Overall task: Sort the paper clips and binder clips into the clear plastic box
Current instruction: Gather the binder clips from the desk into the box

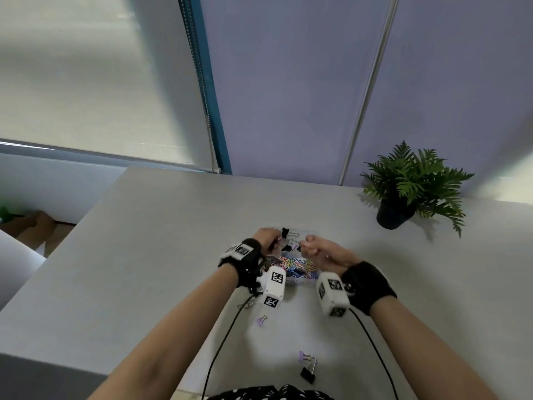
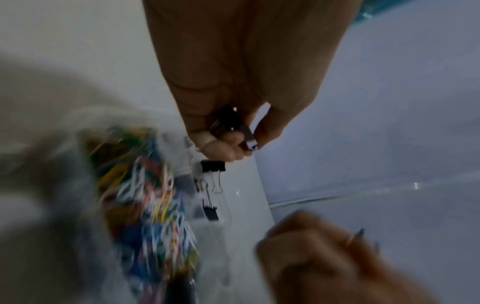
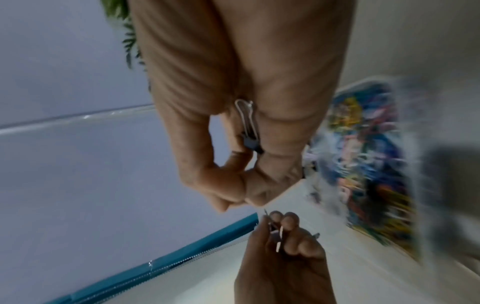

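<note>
The clear plastic box [image 1: 301, 281] lies on the grey table between my hands. Its near compartment holds several coloured paper clips [image 1: 294, 267]; the far one holds black binder clips [image 1: 285, 232]. My left hand [image 1: 266, 236] hovers over the far left corner, its curled fingers gripping a black binder clip [image 2: 228, 121]. Over the far right part hovers my right hand [image 1: 315, 246], closed round a dark binder clip [image 3: 248, 127] whose silver wire handle shows in the palm. Loose on the table near me lie two purple binder clips [image 1: 261, 320] [image 1: 302, 355] and a black one [image 1: 308, 374].
A potted fern [image 1: 403, 192] stands at the back right of the table. The table's left edge [image 1: 95, 206] drops to the floor. Black cables [image 1: 225, 339] run from both wrist cameras toward my body. A wall and a window blind rise behind the table.
</note>
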`<state>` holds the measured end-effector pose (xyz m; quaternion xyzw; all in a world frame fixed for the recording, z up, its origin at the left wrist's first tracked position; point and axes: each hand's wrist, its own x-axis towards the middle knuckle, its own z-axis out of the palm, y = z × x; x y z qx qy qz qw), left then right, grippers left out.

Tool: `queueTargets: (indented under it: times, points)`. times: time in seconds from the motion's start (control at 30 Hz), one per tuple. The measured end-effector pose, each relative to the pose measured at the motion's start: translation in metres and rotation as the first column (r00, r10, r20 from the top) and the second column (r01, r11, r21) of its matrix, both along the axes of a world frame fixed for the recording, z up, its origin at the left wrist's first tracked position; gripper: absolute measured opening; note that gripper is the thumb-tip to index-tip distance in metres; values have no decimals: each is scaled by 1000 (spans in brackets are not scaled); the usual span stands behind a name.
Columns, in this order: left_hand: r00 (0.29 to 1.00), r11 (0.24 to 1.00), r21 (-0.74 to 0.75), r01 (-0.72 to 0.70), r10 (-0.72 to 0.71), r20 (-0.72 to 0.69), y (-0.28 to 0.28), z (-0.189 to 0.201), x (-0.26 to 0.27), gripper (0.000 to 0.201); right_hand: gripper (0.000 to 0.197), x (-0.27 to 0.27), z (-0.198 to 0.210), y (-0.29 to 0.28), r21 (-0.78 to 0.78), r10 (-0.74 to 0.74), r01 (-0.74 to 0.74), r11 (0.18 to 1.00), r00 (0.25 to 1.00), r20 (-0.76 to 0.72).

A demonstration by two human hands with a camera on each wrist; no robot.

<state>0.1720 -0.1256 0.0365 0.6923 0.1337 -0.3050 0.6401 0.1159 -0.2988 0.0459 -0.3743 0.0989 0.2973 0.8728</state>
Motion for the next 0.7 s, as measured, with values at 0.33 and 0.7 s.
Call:
queueTargets:
  times: [0.33,0.7]
  points:
    - [858,784,508,356,-490,154,3,-8,37,35,26,74,-2,14,-853,96,-24,521,995,31]
    - [859,649,743,163,-464,216,44,-29,-17,58,21,22,-21,25,-956,938,270,-117,345,-17]
